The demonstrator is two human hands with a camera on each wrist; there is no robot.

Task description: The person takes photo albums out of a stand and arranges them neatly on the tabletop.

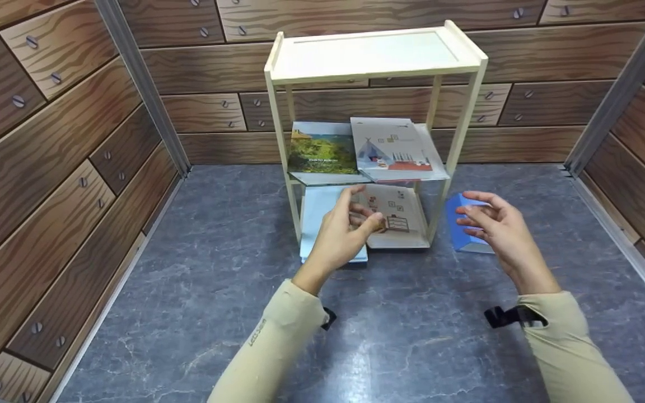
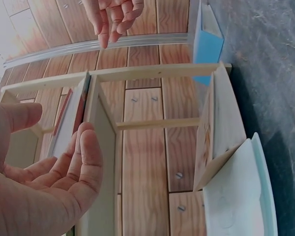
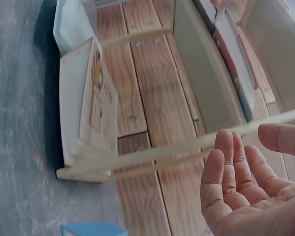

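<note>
My left hand (image 1: 340,229) is held in the air before the lower part of a wooden shelf rack (image 1: 373,53), fingers loosely bent, holding nothing. Empty too, my right hand (image 1: 504,238) hovers right of the rack, overlapping in view a blue book (image 1: 457,226) on the floor. On the middle shelf lie a book with a green landscape cover (image 1: 322,154) and a white book with a tent drawing (image 1: 392,148). The bottom level has a light-blue book (image 1: 317,218) and a white book with furniture drawings (image 1: 403,224); my left hand partly hides them.
Thin posts (image 1: 459,131) carry the rack, whose top board has raised side edges. Grey marbled floor (image 1: 199,313) surrounds it. Wood-patterned walls (image 1: 65,184) with metal corner strips (image 1: 146,84) enclose the space on the left, back and right.
</note>
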